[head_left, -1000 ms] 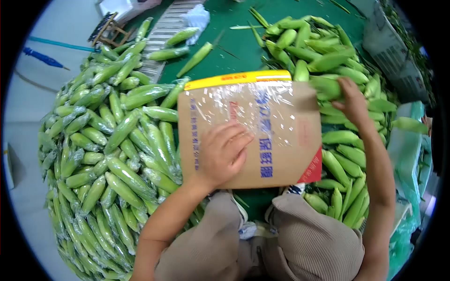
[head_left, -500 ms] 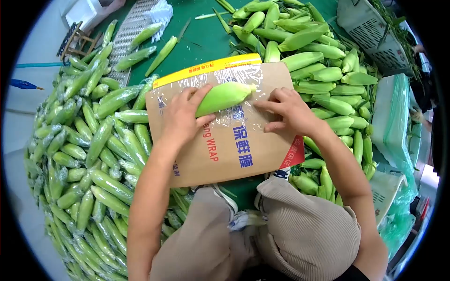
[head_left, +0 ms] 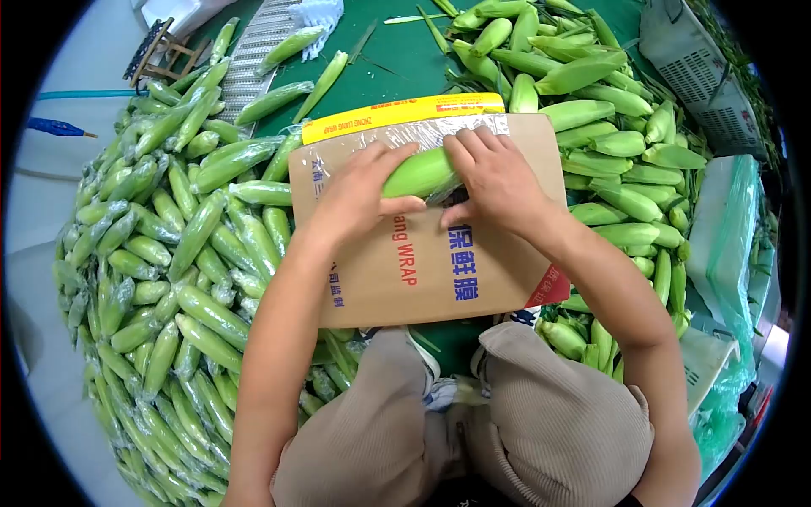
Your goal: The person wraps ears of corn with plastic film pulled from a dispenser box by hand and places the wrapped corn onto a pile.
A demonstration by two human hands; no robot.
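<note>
Between my two hands lies an ear of corn [head_left: 420, 174] in its green husk, on top of a brown cardboard box [head_left: 372, 296]. My left hand [head_left: 365, 188] grips the ear's left end, thumb along its near side. Over its right end my right hand [head_left: 490, 176] is closed, covering the tip. Clear plastic wrap [head_left: 422, 132] stretches across the upper part of the box, and some of it shows under the ear near my right fingers. The yellow edge of the box [head_left: 405, 112], printed with lettering, runs along the far side.
Wrapped corn ears [head_left: 160, 296] form a big pile on the left. On the right is a heap of unwrapped ears [head_left: 625, 169]. Plastic crates [head_left: 693, 76] stand beyond it, with green plastic film [head_left: 726, 220] nearby. My knees [head_left: 557, 414] are below the box.
My right hand has moved from beside the ear's tip onto it and closed. The wrap that lay over the box's middle is now gathered near the ear. The whole view has shifted slightly.
</note>
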